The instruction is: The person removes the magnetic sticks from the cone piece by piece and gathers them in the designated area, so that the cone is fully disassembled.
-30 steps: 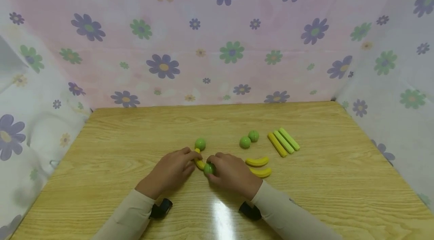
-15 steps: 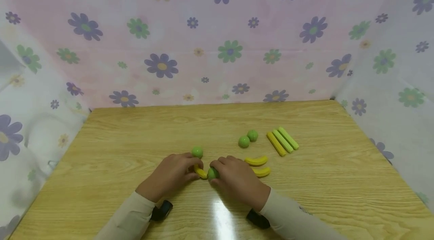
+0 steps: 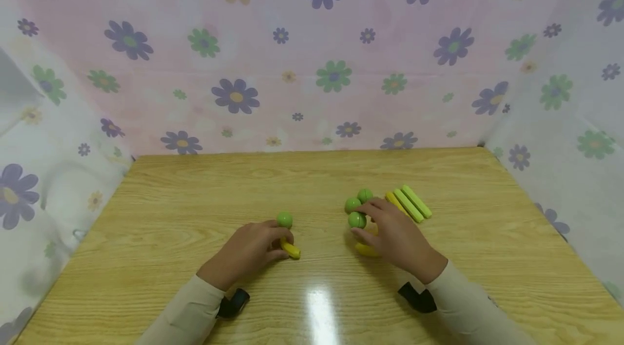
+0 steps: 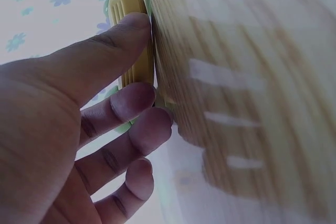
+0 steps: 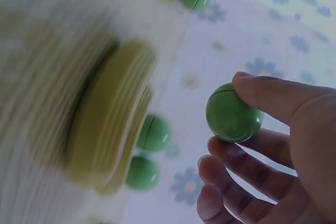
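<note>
My left hand [image 3: 244, 254] pinches a yellow toy banana [image 3: 291, 249] between thumb and fingers, low at the wood table. In the left wrist view the thumb lies across the ribbed banana [image 4: 137, 69], with the other fingers loosely bent below. Just beyond that hand sits a green ball [image 3: 285, 219]. My right hand [image 3: 402, 239] holds another green ball [image 3: 357, 220], which has a seam line, at thumb and fingertips. The right wrist view shows this held ball [image 5: 233, 114] up off the table. Beneath the right hand lie yellow bananas [image 3: 365, 249], partly hidden.
Two more green balls [image 3: 353, 204] sit side by side just past the right hand. Right of them lies a row of sticks, one yellow [image 3: 392, 199] and two light green [image 3: 416, 201]. A flowered cloth [image 3: 312, 52] hangs behind the table [image 3: 195, 188].
My right hand has lifted its green ball away from the left hand and carried it right, over the bananas. The left hand has pulled its banana slightly nearer; the ball beside it also shifted nearer.
</note>
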Action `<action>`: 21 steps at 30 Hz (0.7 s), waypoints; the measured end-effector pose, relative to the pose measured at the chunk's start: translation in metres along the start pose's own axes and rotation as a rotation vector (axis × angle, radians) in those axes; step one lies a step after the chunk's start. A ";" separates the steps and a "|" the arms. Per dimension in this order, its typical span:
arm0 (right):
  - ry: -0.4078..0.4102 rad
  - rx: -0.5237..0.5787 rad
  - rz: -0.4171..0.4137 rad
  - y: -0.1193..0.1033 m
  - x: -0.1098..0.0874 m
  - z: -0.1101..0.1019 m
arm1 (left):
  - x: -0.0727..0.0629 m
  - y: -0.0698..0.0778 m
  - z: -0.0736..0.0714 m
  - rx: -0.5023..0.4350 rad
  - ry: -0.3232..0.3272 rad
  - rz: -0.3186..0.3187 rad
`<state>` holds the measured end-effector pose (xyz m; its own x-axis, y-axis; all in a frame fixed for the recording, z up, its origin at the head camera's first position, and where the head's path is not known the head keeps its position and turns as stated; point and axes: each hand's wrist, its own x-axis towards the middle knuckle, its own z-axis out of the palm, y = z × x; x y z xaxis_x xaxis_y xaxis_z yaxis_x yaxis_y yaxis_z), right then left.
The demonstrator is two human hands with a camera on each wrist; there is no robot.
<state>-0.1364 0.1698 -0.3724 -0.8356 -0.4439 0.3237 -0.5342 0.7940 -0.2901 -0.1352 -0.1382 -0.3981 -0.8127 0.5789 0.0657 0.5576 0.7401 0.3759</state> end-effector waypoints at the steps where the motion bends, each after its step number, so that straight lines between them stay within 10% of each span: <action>1: -0.004 0.016 0.022 0.006 0.001 -0.001 | 0.000 0.000 0.000 -0.003 -0.003 -0.001; 9: -0.088 0.099 0.202 0.043 0.008 -0.002 | 0.000 -0.001 0.000 -0.001 -0.006 -0.015; 21: -0.188 0.133 0.191 0.056 0.014 0.005 | 0.000 -0.002 0.001 0.022 0.008 -0.003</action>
<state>-0.1788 0.2062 -0.3891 -0.9250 -0.3707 0.0834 -0.3669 0.8146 -0.4492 -0.1364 -0.1392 -0.3994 -0.8154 0.5745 0.0717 0.5590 0.7491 0.3555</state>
